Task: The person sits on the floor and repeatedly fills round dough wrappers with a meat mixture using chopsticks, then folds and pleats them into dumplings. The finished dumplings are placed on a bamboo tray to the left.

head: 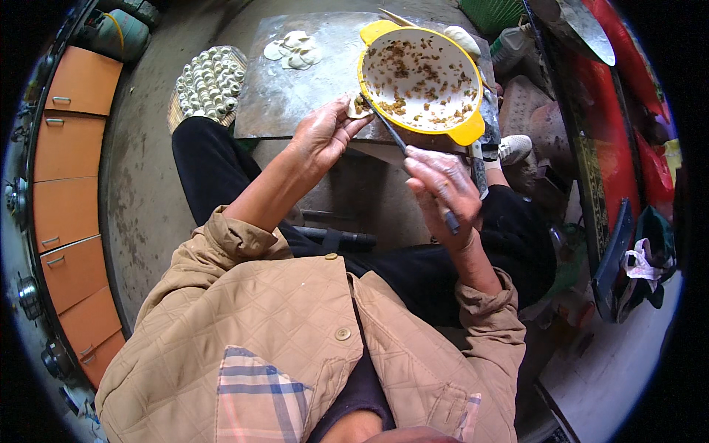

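Observation:
My left hand (327, 130) holds a dough wrapper (354, 113) with brown filling on it, beside the near left rim of a yellow-rimmed bowl (364, 66). In my right hand (443, 191) are dark chopsticks (392, 130), their tips at the filling on the wrapper. Scattered chopped filling (407, 66) lies inside the bowl's white interior. A loose pile of round dough wrappers (293, 50) rests on the floury board (299, 99), left of the bowl. Behind the bowl's right side sits a lump of dough (462, 40).
A round woven tray (173, 111) of shaped dumplings (210, 80) stands left of the board. A knife (479, 166) lies at the board's right near corner. Orange cabinets (72, 210) line the left, with a gas cylinder (124, 36) beyond. Red bags (651, 166) are at the right.

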`<state>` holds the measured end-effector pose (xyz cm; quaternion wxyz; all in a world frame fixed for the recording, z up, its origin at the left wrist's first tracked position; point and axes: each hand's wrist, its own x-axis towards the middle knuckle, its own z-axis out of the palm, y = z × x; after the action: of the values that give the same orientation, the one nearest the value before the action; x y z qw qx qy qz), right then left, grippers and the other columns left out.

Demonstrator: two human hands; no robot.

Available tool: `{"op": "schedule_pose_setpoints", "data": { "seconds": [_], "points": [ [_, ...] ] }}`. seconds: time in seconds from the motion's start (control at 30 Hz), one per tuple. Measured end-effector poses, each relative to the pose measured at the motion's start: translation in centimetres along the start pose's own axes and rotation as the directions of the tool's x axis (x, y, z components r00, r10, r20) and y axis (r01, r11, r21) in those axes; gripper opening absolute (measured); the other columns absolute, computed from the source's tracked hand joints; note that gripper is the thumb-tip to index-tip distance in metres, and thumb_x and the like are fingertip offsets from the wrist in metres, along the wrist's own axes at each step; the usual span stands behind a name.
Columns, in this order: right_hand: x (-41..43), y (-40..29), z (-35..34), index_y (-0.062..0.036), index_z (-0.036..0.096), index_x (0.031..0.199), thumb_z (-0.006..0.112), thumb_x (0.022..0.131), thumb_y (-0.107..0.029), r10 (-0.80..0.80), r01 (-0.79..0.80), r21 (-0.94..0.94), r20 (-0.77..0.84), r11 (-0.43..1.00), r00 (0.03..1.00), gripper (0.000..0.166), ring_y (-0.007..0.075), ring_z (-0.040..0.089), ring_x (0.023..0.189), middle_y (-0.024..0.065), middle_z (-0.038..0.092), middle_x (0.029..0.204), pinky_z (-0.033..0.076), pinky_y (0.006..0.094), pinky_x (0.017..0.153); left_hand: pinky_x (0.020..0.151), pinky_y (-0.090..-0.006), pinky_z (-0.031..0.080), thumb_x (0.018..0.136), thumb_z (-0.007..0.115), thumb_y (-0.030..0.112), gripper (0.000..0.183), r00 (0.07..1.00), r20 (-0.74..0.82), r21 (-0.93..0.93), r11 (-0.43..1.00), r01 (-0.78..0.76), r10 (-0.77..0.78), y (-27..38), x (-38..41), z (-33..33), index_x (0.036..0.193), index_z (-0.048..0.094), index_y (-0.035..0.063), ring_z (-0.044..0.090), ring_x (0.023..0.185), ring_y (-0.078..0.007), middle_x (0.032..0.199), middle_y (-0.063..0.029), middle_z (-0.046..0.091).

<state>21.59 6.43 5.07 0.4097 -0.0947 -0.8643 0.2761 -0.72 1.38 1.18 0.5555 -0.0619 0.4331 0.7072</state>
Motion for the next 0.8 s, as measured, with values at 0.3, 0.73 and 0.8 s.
{"op": "schedule_pose_setpoints", "data": {
  "seconds": [0.3,0.73,0.8],
  "points": [
    [0.9,-0.5,-1.5,-0.0002,0.067,0.101,0.070,0.083,-0.008,-0.038,0.038,-0.008,0.060,0.999,0.997,0.021,0.0278,0.067,0.090,0.0144,0.069,0.099,0.054,0.0352,0.080,0.091,-0.0435,0.057,0.101,0.039,0.009,0.027,1.000,-0.009,-0.026,0.999,0.021,-0.022,0.2,0.4,-0.6,0.118,0.043,-0.0109,0.061,0.105,-0.0289,0.116,-0.0220,0.055],
    [-0.1,2.1,-1.0,0.0016,0.068,0.105,0.063,0.092,-0.011,0.549,-0.494,0.307,-0.124,0.814,0.827,0.019,0.0179,0.065,0.095,0.0127,0.070,0.101,0.049,0.0290,0.087,0.094,-0.0425,0.055,0.103,0.035,0.013,0.033,0.999,0.009,0.057,0.998,0.036,-0.037,-1.0,-0.1,-0.3,0.124,0.038,-0.0119,0.059,0.109,-0.0302,0.121,-0.0232,0.051],
    [-0.3,1.7,-1.1,0.0014,0.068,0.105,0.062,0.092,-0.011,0.565,-0.496,0.344,-0.137,0.797,0.813,0.019,0.0170,0.065,0.095,0.0123,0.070,0.101,0.049,0.0283,0.087,0.094,-0.0423,0.055,0.103,0.035,0.012,0.033,0.999,0.024,0.050,0.998,0.036,-0.037,-1.1,-0.1,-0.1,0.125,0.037,-0.0121,0.059,0.110,-0.0301,0.122,-0.0232,0.051]
  ]
}}
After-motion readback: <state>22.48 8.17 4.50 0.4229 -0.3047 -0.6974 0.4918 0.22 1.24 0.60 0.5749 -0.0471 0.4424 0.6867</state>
